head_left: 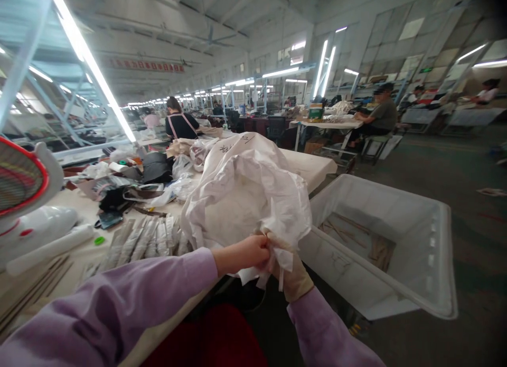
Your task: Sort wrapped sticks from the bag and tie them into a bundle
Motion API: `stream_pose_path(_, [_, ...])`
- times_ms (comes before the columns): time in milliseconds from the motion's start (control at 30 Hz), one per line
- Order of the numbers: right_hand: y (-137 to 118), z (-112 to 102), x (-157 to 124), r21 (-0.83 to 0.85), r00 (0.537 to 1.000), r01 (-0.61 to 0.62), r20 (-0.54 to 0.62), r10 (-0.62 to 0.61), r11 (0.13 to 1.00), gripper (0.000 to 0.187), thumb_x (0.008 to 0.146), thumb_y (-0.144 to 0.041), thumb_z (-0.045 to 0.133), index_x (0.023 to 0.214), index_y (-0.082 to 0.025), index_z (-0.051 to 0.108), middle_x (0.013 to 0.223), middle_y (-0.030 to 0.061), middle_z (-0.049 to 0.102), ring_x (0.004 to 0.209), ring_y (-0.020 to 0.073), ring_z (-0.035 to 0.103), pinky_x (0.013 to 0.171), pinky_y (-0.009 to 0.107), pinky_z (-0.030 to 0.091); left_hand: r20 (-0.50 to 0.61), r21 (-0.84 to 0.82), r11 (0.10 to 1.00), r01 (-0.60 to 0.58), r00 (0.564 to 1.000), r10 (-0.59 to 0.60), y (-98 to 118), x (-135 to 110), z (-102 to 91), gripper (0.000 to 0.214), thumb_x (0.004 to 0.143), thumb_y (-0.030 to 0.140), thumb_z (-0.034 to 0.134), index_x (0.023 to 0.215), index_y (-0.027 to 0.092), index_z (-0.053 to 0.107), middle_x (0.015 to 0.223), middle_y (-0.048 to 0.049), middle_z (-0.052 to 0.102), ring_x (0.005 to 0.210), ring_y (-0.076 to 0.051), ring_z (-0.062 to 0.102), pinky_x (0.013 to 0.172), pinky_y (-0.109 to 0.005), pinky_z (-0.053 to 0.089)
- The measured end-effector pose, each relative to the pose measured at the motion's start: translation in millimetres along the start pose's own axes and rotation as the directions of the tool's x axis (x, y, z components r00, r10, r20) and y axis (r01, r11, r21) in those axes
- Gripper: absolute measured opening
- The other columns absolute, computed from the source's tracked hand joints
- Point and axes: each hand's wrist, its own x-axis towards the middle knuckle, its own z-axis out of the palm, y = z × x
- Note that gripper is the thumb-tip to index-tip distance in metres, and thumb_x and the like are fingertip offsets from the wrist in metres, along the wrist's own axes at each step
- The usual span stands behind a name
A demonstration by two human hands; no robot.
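Observation:
A large white sack point(245, 166) with dark handwriting lies on the near corner of the table, its mouth turned toward me. My left hand point(253, 251), bare below a lilac sleeve, is closed on the sack's gathered edge. Right beside it, my right hand point(295, 277) wears a beige glove and grips the same bunched edge; its fingers are partly hidden behind the white material. A narrow white strip hangs down between the hands. Pale contents seem to show inside the mouth, but I cannot make out what they are.
Right of the table stands a white plastic bin point(396, 288) with some brown strips in it. Plastic-wrapped bundles point(146, 237) lie left of the sack, near a red-rimmed fan point(24, 177). Other people sit farther back, one at a table point(328, 124).

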Motion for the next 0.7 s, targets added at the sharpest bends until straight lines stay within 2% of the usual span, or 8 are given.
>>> stream_pose_path(67, [-14.6,-5.9,-4.2,0.051,0.995,0.056,-0.091,-0.051,0.997,0.023,0.065,-0.016,0.070,0.086,-0.021,0.063,0.081,-0.0017,0.067,0.080,0.0123,0.061,0.079,0.028,0.050,0.147,-0.001,0.999,0.044,0.988,-0.043,-0.8,4.7,-14.6,0.008,0.072,0.018,0.050,0.066,0.016,0.055,0.058,-0.0001,0.059,0.054,-0.012,0.056,0.050,-0.021,0.043])
stream_pose_path(100, [-23.5,-8.1,-7.8,0.070,0.988,0.112,-0.111,-0.104,0.991,0.024,0.065,-0.016,0.069,0.088,-0.022,0.063,0.075,-0.0044,0.065,0.075,0.0105,0.061,0.081,0.029,0.049,0.158,0.013,0.997,0.070,0.985,-0.071,-1.0,10.2,-24.9,0.011,0.074,0.022,0.051,0.066,0.015,0.057,0.059,-0.0007,0.060,0.055,-0.012,0.056,0.049,-0.020,0.042])
stream_pose_path(200, [-46.3,-9.3,-22.2,0.101,0.968,0.243,-0.088,-0.235,0.965,0.030,0.074,-0.023,0.064,0.104,-0.023,0.060,0.061,-0.0088,0.055,0.066,0.0069,0.056,0.087,0.031,0.048,-0.092,0.065,0.988,0.142,0.987,-0.135,-4.1,39.0,-55.0,0.014,0.074,0.023,0.055,0.066,0.013,0.060,0.062,-0.0024,0.058,0.056,-0.010,0.053,0.048,-0.018,0.037])
stream_pose_path(267, [-51.1,-7.1,-30.0,0.138,0.975,0.221,-0.051,-0.215,0.966,0.033,0.078,-0.026,0.060,0.111,-0.020,0.057,0.061,-0.0087,0.053,0.066,0.0059,0.055,0.089,0.030,0.047,-0.239,0.006,0.989,0.148,0.961,-0.142,-8.7,64.2,-63.7,0.011,0.075,0.019,0.052,0.077,0.013,0.061,0.070,-0.0025,0.058,0.062,-0.010,0.052,0.051,-0.017,0.038])
stream_pose_path(367, [-44.4,-8.2,-31.0,0.180,0.992,0.126,-0.051,-0.118,0.976,0.029,0.078,-0.025,0.060,0.107,-0.022,0.059,0.059,-0.0089,0.052,0.065,0.0057,0.055,0.089,0.031,0.048,-0.303,-0.132,0.981,0.140,0.937,-0.175,-15.8,101.2,-54.3,0.026,0.078,0.019,0.049,0.102,0.017,0.057,0.089,-0.0031,0.059,0.072,-0.009,0.053,0.058,-0.017,0.042])
stream_pose_path(467, [-38.5,-21.4,-21.8,0.121,0.987,0.100,-0.138,-0.083,0.988,0.022,0.072,-0.020,0.066,0.093,-0.027,0.064,0.069,-0.0073,0.059,0.070,0.0069,0.058,0.088,0.031,0.050,-0.394,-0.233,0.962,0.141,0.891,-0.226,-20.7,128.5,-36.0,0.036,0.079,0.021,0.048,0.114,0.017,0.050,0.101,-0.0073,0.058,0.081,-0.012,0.055,0.059,-0.018,0.041])
stream_pose_path(567, [-43.2,-38.5,-12.9,0.086,0.980,0.044,-0.198,-0.027,0.995,0.028,0.060,-0.007,0.071,0.078,-0.028,0.065,0.085,-0.0061,0.065,0.075,0.0080,0.061,0.084,0.028,0.052,-0.472,-0.274,0.958,0.090,0.855,-0.216,-22.7,137.3,-32.4,0.036,0.079,0.018,0.048,0.115,0.014,0.051,0.101,-0.0093,0.059,0.084,-0.014,0.055,0.059,-0.019,0.039])
stream_pose_path(700, [-49.7,-44.5,-7.5,0.107,0.974,0.000,-0.223,0.024,0.994,0.041,0.051,0.003,0.070,0.078,-0.027,0.066,0.082,-0.0075,0.066,0.072,0.0062,0.062,0.073,0.017,0.053,-0.540,-0.247,0.969,-0.028,0.834,-0.113,-14.8,117.7,-63.7,0.026,0.079,0.025,0.053,0.100,0.012,0.060,0.090,-0.0055,0.063,0.078,-0.012,0.055,0.059,-0.019,0.039])
